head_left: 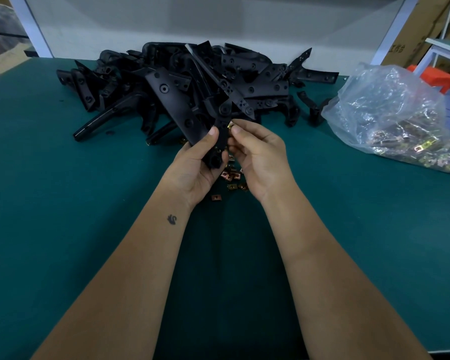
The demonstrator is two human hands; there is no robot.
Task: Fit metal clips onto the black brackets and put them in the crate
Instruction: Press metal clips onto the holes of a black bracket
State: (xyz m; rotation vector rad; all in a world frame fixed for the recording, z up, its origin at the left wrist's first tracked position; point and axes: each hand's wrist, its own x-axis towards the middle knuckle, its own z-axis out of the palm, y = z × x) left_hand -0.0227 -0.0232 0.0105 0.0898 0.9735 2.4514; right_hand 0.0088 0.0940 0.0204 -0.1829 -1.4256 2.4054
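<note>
My left hand [196, 166] grips a long black bracket [176, 105] by its lower end and holds it above the green table. My right hand [257, 157] pinches a small brass-coloured metal clip [230, 124] against the bracket's right edge, just beside my left thumb. A heap of black brackets [192, 79] lies behind the hands at the table's far side. Several loose metal clips [230, 176] lie scattered on the table under and between my hands. No crate is in view.
A clear plastic bag [390, 113] holding many metal clips sits at the right on the green table [63, 203]. A white wall panel stands behind the heap. Cardboard boxes and an orange stool [438, 77] are at the far right.
</note>
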